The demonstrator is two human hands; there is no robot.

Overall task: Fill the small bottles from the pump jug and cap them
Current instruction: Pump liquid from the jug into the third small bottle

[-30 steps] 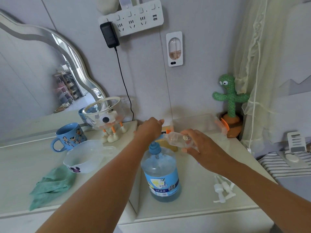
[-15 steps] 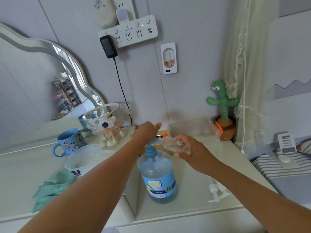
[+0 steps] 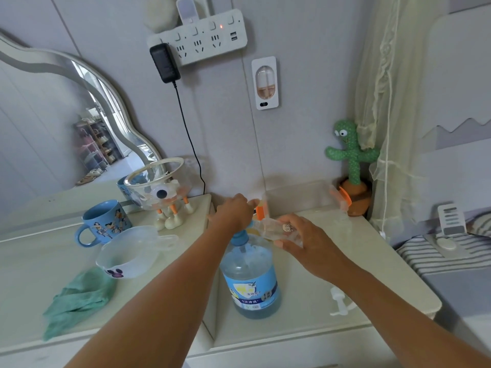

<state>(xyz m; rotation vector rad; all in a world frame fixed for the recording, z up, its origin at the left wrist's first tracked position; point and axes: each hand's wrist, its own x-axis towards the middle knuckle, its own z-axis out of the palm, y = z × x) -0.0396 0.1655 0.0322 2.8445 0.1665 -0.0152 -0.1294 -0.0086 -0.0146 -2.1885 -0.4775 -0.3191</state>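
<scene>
The pump jug (image 3: 252, 282), clear with blue liquid and a blue label, stands near the front of the right counter. My left hand (image 3: 233, 211) rests flat on top of its blue pump head, fingers straight. My right hand (image 3: 303, 243) grips a small clear bottle (image 3: 273, 227) with a cartoon sticker, tilted with its mouth at the pump spout. Two white pump caps (image 3: 340, 304) lie on the counter to the right of the jug.
A clear lidded box (image 3: 300, 197) with orange clips stands at the wall, a green cactus toy (image 3: 350, 166) beside it. On the left counter are a blue mug (image 3: 103, 221), a white bowl (image 3: 127, 258), a teal cloth (image 3: 77, 298) and a glass bowl on feet (image 3: 159, 184).
The view has tilted upward. My left hand stays pressed on the pump head and my right hand keeps the small bottle at the spout, held a little lower and closer to the jug.
</scene>
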